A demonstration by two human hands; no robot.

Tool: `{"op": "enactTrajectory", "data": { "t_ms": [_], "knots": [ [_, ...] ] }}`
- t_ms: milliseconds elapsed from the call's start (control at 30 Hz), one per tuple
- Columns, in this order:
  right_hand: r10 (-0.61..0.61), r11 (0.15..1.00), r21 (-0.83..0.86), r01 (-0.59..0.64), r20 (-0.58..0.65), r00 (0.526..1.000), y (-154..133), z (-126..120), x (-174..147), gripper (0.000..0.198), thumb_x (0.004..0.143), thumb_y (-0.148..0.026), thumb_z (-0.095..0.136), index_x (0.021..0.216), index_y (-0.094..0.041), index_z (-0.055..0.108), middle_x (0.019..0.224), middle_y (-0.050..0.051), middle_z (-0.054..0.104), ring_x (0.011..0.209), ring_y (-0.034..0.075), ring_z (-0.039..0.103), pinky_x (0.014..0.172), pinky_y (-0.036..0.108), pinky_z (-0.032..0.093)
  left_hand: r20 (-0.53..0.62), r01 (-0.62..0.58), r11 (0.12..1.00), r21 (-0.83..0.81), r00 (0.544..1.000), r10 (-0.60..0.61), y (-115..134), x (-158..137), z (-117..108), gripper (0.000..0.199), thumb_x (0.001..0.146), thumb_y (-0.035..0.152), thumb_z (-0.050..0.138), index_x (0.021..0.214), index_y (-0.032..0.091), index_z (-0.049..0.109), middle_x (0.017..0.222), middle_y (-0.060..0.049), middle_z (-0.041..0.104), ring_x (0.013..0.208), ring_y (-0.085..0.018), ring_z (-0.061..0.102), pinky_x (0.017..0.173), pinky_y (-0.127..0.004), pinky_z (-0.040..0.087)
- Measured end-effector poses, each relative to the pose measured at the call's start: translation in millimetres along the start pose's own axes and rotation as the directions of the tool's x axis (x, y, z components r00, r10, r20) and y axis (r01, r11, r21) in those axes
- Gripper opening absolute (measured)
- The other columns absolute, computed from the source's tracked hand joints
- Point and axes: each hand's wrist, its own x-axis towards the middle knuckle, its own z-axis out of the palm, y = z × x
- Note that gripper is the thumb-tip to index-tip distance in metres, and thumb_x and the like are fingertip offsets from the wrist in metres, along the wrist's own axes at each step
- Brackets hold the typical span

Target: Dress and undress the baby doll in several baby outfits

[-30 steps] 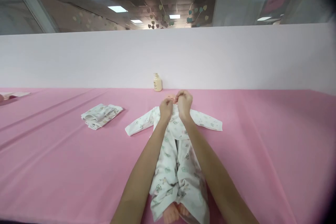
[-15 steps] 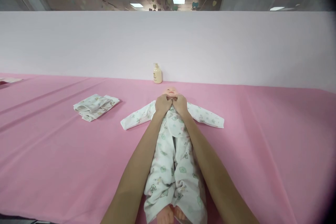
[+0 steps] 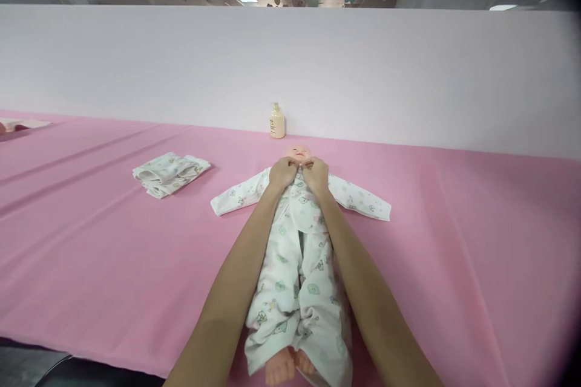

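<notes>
A baby doll lies on its back, its head away from me and its bare feet near the table's front edge. It wears a white printed top and matching trousers, with both sleeves spread outward. At the doll's neck, my left hand pinches the collar of the top. My right hand grips the collar just beside it, fingers closed. The fastening between my fingertips is too small to make out.
A folded white printed cloth lies to the left on the pink table cover. A cream pump bottle stands behind the doll's head, against a white partition. Part of another pink-and-white item shows at the far left.
The view has shifted slightly. My hands remain at the collar, their fingers a little differently set and the right hand slightly more raised. The doll lies as before.
</notes>
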Motion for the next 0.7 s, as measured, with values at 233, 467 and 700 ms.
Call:
{"op": "enactTrajectory", "data": {
  "t_ms": [233, 467, 700],
  "knots": [
    [-0.007, 0.997, 0.081, 0.007, 0.001, 1.0, -2.3, -2.6, -2.3, 0.01, 0.078, -0.011, 0.058, 0.076, -0.016, 0.066, 0.083, 0.005, 0.072, 0.078, 0.017, 0.067, 0.078, 0.026, 0.049, -0.014, 0.008, 0.994, -0.105, 1.0, -0.009, -6.4, 4.2, 4.5, 0.016, 0.082, 0.021, 0.051, 0.091, 0.019, 0.064, 0.098, -0.004, 0.068, 0.092, -0.019, 0.06, 0.083, -0.03, 0.042],
    [0.022, 0.998, 0.054, -0.02, -0.038, 0.999, -4.8, -5.0, -4.0, 0.014, 0.076, -0.011, 0.057, 0.087, -0.016, 0.063, 0.084, 0.004, 0.07, 0.08, 0.017, 0.065, 0.079, 0.027, 0.048, 0.029, 0.044, 0.993, -0.109, 0.999, -0.041, -3.7, 1.6, 4.5, 0.021, 0.086, 0.027, 0.046, 0.093, 0.018, 0.064, 0.096, -0.005, 0.069, 0.088, -0.02, 0.061, 0.076, -0.03, 0.043],
    [0.014, 0.998, -0.059, -0.012, 0.034, 0.999, -14.2, -14.4, -4.1, 0.017, 0.078, -0.011, 0.053, 0.091, -0.016, 0.062, 0.082, 0.005, 0.069, 0.084, 0.018, 0.064, 0.079, 0.026, 0.047, 0.016, -0.073, 0.995, -0.07, 0.997, 0.074, 4.2, -3.0, 0.1, 0.017, 0.085, 0.024, 0.049, 0.089, 0.019, 0.065, 0.099, -0.005, 0.069, 0.09, -0.018, 0.061, 0.081, -0.028, 0.044]
  ]
}}
